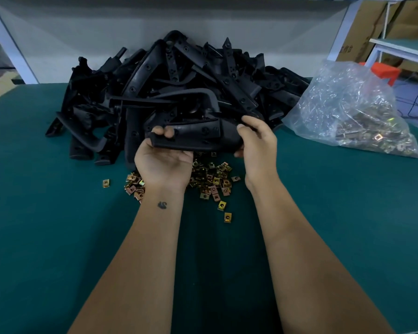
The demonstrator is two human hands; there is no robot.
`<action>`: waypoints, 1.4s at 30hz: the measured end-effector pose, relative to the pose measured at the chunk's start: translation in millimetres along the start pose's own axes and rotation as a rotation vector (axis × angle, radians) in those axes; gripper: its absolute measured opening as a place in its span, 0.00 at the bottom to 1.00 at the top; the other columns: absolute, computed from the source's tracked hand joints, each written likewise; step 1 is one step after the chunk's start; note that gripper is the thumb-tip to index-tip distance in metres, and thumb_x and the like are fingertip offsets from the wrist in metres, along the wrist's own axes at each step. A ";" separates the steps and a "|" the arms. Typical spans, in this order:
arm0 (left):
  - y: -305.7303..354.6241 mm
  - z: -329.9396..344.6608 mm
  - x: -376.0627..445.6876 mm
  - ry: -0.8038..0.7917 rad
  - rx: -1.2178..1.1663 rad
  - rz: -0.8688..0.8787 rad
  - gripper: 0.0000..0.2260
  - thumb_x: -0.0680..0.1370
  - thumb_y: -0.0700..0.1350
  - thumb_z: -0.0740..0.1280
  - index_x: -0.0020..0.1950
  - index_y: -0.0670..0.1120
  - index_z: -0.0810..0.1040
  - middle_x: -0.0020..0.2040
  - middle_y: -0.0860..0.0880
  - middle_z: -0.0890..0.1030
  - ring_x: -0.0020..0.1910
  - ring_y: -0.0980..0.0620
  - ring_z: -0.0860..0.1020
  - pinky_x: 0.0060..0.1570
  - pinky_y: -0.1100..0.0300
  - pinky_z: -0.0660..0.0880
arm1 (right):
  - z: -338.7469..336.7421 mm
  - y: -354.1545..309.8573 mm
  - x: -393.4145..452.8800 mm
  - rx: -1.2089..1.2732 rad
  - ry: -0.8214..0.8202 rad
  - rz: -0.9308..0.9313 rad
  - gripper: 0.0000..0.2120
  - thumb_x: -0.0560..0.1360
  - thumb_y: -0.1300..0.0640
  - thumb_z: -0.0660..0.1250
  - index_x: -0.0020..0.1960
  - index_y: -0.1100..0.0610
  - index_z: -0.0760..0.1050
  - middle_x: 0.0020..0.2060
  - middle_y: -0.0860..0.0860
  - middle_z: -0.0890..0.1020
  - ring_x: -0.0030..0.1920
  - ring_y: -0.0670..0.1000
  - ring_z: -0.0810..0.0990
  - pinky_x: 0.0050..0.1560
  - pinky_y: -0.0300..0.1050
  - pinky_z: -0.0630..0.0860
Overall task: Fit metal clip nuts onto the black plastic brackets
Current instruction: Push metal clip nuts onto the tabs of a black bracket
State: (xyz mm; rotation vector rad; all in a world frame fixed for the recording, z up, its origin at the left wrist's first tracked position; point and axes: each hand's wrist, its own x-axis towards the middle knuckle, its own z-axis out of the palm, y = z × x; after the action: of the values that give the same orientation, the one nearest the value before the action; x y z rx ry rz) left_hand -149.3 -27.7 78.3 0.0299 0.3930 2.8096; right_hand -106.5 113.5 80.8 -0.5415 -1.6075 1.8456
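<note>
Both hands, left hand (163,156) and right hand (257,141), grip 1 black bracket (193,136) above loose clip nuts (212,179).

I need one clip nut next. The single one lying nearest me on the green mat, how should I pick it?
Take that clip nut by its two side edges, coming straight down. It lies flat and apart from the pile, so there is free room around it. Both hands, left and right, hold the bracket.
</note>
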 end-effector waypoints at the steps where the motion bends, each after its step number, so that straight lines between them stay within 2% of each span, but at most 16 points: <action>1: 0.0 0.0 -0.1 -0.022 0.002 -0.007 0.09 0.70 0.42 0.58 0.34 0.47 0.75 0.35 0.51 0.76 0.32 0.52 0.77 0.43 0.60 0.75 | -0.6 -0.4 0.0 -0.017 0.002 -0.007 0.10 0.77 0.61 0.66 0.56 0.53 0.80 0.35 0.44 0.78 0.31 0.39 0.75 0.33 0.36 0.73; 3: 0.2 -2.6 2.1 -0.073 0.040 -0.034 0.13 0.72 0.43 0.57 0.35 0.47 0.80 0.39 0.51 0.80 0.38 0.51 0.80 0.52 0.57 0.74 | -0.8 -1.2 -0.6 -0.009 0.035 -0.024 0.11 0.75 0.63 0.66 0.54 0.52 0.81 0.37 0.43 0.79 0.31 0.36 0.75 0.35 0.33 0.73; 5: -1.5 -4.9 4.4 -0.103 0.138 -0.076 0.18 0.77 0.45 0.56 0.45 0.46 0.87 0.53 0.47 0.84 0.55 0.49 0.82 0.65 0.54 0.70 | -1.6 -2.6 -0.8 0.049 0.133 -0.056 0.13 0.74 0.65 0.66 0.54 0.53 0.80 0.39 0.43 0.79 0.34 0.35 0.76 0.40 0.34 0.76; 7: -2.9 -2.4 4.5 -0.126 0.245 -0.118 0.21 0.80 0.48 0.54 0.64 0.46 0.81 0.69 0.45 0.77 0.71 0.49 0.72 0.74 0.50 0.63 | -3.6 -5.3 -0.6 0.135 0.254 -0.089 0.13 0.74 0.67 0.65 0.55 0.55 0.78 0.42 0.45 0.79 0.37 0.37 0.77 0.47 0.40 0.78; 10: -7.3 3.6 5.6 -0.097 0.402 -0.084 0.22 0.83 0.50 0.53 0.77 0.50 0.67 0.80 0.45 0.59 0.80 0.50 0.53 0.77 0.48 0.51 | -9.7 -8.1 1.3 0.316 0.343 -0.069 0.11 0.74 0.69 0.63 0.54 0.59 0.73 0.43 0.48 0.76 0.37 0.42 0.76 0.40 0.39 0.77; 12: -9.4 4.3 6.5 -0.057 0.449 -0.021 0.22 0.83 0.48 0.55 0.78 0.51 0.64 0.81 0.45 0.56 0.80 0.50 0.52 0.76 0.49 0.55 | -11.0 -8.9 1.4 0.399 0.292 -0.008 0.09 0.74 0.70 0.63 0.50 0.58 0.70 0.45 0.53 0.75 0.41 0.49 0.75 0.38 0.40 0.78; 16: -15.4 7.0 5.5 -0.060 0.749 0.059 0.13 0.83 0.46 0.61 0.68 0.54 0.74 0.68 0.51 0.75 0.66 0.51 0.76 0.59 0.57 0.77 | 0.5 -8.0 -1.9 0.505 0.041 0.094 0.11 0.74 0.73 0.62 0.44 0.58 0.66 0.40 0.56 0.76 0.45 0.57 0.76 0.46 0.50 0.83; 19: -24.6 6.1 3.6 -0.051 1.004 0.080 0.11 0.83 0.42 0.63 0.61 0.55 0.78 0.57 0.54 0.82 0.59 0.54 0.80 0.53 0.60 0.79 | 11.6 -5.4 -8.1 0.457 -0.105 0.118 0.10 0.75 0.73 0.63 0.45 0.59 0.67 0.41 0.58 0.78 0.46 0.57 0.79 0.50 0.52 0.83; 23: -23.7 6.3 -0.2 -0.180 0.966 0.112 0.12 0.82 0.41 0.62 0.47 0.54 0.83 0.49 0.50 0.85 0.50 0.53 0.82 0.55 0.55 0.80 | 15.0 -2.1 -13.2 0.379 -0.212 0.108 0.07 0.76 0.69 0.65 0.48 0.60 0.70 0.44 0.58 0.80 0.45 0.55 0.81 0.49 0.49 0.82; 29: -15.7 1.5 6.8 0.003 0.910 0.197 0.05 0.84 0.41 0.60 0.50 0.47 0.74 0.51 0.47 0.83 0.54 0.46 0.83 0.55 0.53 0.80 | 8.3 2.6 -9.6 -0.047 -0.186 -0.096 0.06 0.77 0.54 0.68 0.42 0.53 0.78 0.39 0.48 0.83 0.43 0.47 0.82 0.47 0.42 0.79; 31: -10.5 -1.2 10.6 0.089 0.941 0.248 0.09 0.84 0.41 0.59 0.44 0.47 0.69 0.46 0.46 0.76 0.49 0.43 0.77 0.56 0.54 0.76 | 6.3 4.5 -8.4 -0.204 -0.155 -0.129 0.08 0.79 0.54 0.64 0.42 0.50 0.79 0.37 0.46 0.83 0.40 0.45 0.82 0.40 0.39 0.77; 33: -5.0 -1.7 12.1 0.118 0.922 0.266 0.11 0.84 0.40 0.59 0.42 0.48 0.65 0.46 0.44 0.68 0.47 0.46 0.68 0.55 0.55 0.70 | 4.1 7.0 -7.3 -0.410 -0.150 -0.157 0.10 0.78 0.57 0.62 0.42 0.46 0.79 0.37 0.44 0.82 0.38 0.46 0.81 0.39 0.46 0.78; 35: -1.4 0.5 10.3 0.116 0.866 0.250 0.10 0.85 0.40 0.58 0.44 0.48 0.67 0.48 0.45 0.71 0.49 0.48 0.70 0.57 0.56 0.71 | 3.1 9.1 -8.5 -0.597 -0.201 -0.198 0.11 0.75 0.59 0.62 0.44 0.44 0.79 0.36 0.42 0.82 0.35 0.44 0.79 0.39 0.47 0.77; 37: 1.4 1.1 9.6 0.114 0.808 0.252 0.08 0.85 0.42 0.58 0.46 0.48 0.68 0.50 0.48 0.76 0.52 0.52 0.76 0.61 0.54 0.75 | 4.6 12.0 -11.1 -0.728 -0.281 -0.251 0.12 0.75 0.59 0.63 0.51 0.47 0.81 0.44 0.40 0.82 0.42 0.41 0.79 0.42 0.44 0.75; 40: 4.5 1.7 10.8 0.136 0.715 0.252 0.06 0.85 0.44 0.59 0.49 0.47 0.70 0.52 0.48 0.78 0.50 0.52 0.81 0.57 0.50 0.80 | 8.5 19.1 -9.5 -1.003 -0.418 -0.373 0.19 0.77 0.58 0.62 0.68 0.52 0.75 0.62 0.49 0.76 0.62 0.52 0.71 0.58 0.46 0.69; 42: 5.5 2.0 10.6 0.146 0.657 0.237 0.03 0.85 0.43 0.60 0.53 0.44 0.70 0.53 0.45 0.80 0.47 0.50 0.84 0.53 0.51 0.82 | 11.5 21.3 -9.0 -1.172 -0.460 -0.433 0.21 0.79 0.56 0.61 0.71 0.51 0.72 0.67 0.50 0.73 0.64 0.55 0.68 0.62 0.47 0.64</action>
State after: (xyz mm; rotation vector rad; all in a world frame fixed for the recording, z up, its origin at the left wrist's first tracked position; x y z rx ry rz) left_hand -160.8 -29.1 81.4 0.0131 1.4080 2.7741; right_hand -111.6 97.7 61.1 -0.1707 -2.7873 0.5765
